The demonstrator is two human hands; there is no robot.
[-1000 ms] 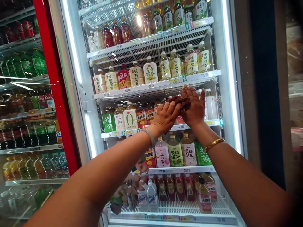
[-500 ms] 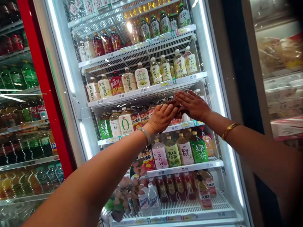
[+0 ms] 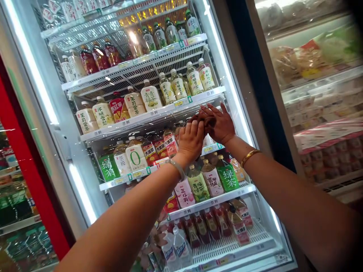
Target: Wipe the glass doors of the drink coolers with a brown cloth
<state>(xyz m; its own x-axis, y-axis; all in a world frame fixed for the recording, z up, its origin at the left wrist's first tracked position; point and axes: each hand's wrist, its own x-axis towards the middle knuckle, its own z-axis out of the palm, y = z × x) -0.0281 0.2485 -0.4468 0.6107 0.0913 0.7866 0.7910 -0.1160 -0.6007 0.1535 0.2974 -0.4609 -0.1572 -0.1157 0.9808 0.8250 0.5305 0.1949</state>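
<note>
Both hands are raised to the glass door (image 3: 170, 124) of a lit drinks cooler, seemingly against the pane, where dark mirrored fingers show beside them. My left hand (image 3: 191, 141), below a pale bangle (image 3: 178, 169), has its fingers extended upward, close together. Just right of it, my right hand (image 3: 221, 122) is stretched out with fingers apart, above a gold bangle (image 3: 249, 156). The fingertips of the two hands come close together; whether they touch cannot be made out. Nothing held is visible in either hand. Behind the hands, bottles on the middle shelf are partly hidden.
Shelves inside the cooler hold rows of bottled teas, such as a large bottle marked 0 (image 3: 136, 155) and a green-labelled bottle (image 3: 227, 175). A red cooler frame (image 3: 19, 166) stands left. At right, a blurred shelf unit holds packaged goods (image 3: 326, 128).
The view has swung to the right and tilted, so the cooler sits further left. My left hand's fingers point more upward, and my right hand's fingers look more spread.
</note>
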